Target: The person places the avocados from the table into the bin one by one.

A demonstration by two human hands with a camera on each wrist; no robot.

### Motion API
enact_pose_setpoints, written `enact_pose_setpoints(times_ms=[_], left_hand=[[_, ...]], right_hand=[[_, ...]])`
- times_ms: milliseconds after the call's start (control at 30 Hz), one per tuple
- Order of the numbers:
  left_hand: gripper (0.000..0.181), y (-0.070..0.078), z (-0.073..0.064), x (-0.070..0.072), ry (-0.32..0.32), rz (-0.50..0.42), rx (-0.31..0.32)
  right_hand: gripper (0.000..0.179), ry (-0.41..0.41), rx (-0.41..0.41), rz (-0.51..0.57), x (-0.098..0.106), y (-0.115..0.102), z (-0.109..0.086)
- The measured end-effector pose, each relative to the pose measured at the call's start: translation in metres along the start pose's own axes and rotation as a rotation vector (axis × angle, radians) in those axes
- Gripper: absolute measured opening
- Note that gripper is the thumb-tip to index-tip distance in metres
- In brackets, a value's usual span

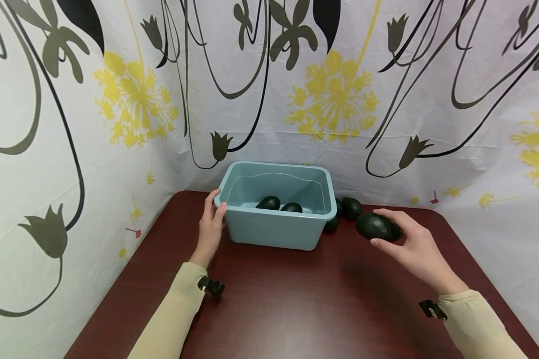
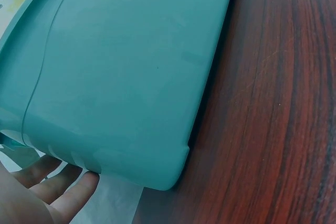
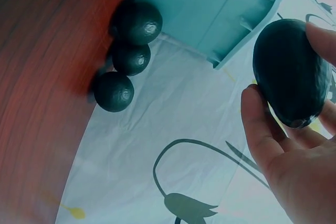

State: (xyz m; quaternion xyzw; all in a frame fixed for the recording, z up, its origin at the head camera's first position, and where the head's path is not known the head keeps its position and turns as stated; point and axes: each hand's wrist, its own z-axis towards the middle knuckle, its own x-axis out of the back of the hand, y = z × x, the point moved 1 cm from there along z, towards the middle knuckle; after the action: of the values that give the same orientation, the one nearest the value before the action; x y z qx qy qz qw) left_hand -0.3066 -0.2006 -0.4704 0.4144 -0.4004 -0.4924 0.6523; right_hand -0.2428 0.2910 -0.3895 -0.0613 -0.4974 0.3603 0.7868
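Note:
A light blue plastic bin (image 1: 274,229) stands on the table. My left hand (image 1: 211,224) grips its left end at the front corner, thumb by the rim; the left wrist view shows the fingers (image 2: 79,190) against the end wall. Two dark green avocados (image 1: 269,203) are visible inside the bin, partly hidden by its front wall. My right hand (image 1: 419,249) holds another avocado (image 1: 377,227) between thumb and fingers, raised above the table to the right of the bin. In the right wrist view, this avocado (image 3: 289,72) sits lengthwise in the grasp.
Three more avocados (image 3: 131,59) lie in a row close to the bin's right end, on the dark red wood-grain table (image 1: 269,299). A white cloth (image 1: 269,114) with yellow and grey flowers hangs behind the table and along its sides.

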Motion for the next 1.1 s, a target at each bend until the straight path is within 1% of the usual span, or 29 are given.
enact_pose_setpoints(times_ms=[200, 233, 300, 367, 533, 567, 700, 800, 867, 1100], left_hand=[[0.053, 0.027, -0.010, 0.000, -0.011, 0.015, -0.003], [0.053, 0.030, -0.011, 0.000, -0.012, 0.017, -0.004], [0.053, 0.031, -0.011, 0.000, -0.013, 0.020, -0.004], [0.053, 0.025, -0.009, 0.000, -0.012, 0.016, -0.002], [0.051, 0.001, 0.000, 0.000, -0.005, 0.001, 0.000], [0.051, -0.001, 0.000, 0.000, -0.002, 0.001, -0.003], [0.049, -0.005, 0.001, -0.001, 0.021, 0.020, -0.015], [0.048, -0.004, 0.001, -0.001, 0.034, 0.025, -0.022], [0.049, -0.004, 0.001, -0.001, 0.033, 0.017, -0.026], [0.052, 0.031, -0.010, 0.002, -0.024, -0.005, 0.007]], right_hand=[[0.070, 0.004, -0.002, 0.008, 0.001, -0.003, 0.002], [0.071, 0.006, -0.002, 0.009, 0.001, -0.004, 0.002], [0.071, 0.009, -0.001, 0.015, 0.002, -0.005, 0.002], [0.071, 0.012, 0.001, 0.021, 0.002, -0.006, 0.003], [0.072, 0.012, 0.004, 0.030, 0.002, -0.008, 0.005], [0.072, 0.012, 0.005, 0.032, 0.002, -0.009, 0.005], [0.073, 0.013, 0.016, 0.044, 0.001, -0.012, 0.007], [0.073, 0.014, 0.027, 0.056, 0.001, -0.015, 0.009], [0.074, 0.015, 0.035, 0.064, 0.001, -0.017, 0.010], [0.073, 0.019, 0.079, 0.079, -0.001, -0.026, 0.014]])
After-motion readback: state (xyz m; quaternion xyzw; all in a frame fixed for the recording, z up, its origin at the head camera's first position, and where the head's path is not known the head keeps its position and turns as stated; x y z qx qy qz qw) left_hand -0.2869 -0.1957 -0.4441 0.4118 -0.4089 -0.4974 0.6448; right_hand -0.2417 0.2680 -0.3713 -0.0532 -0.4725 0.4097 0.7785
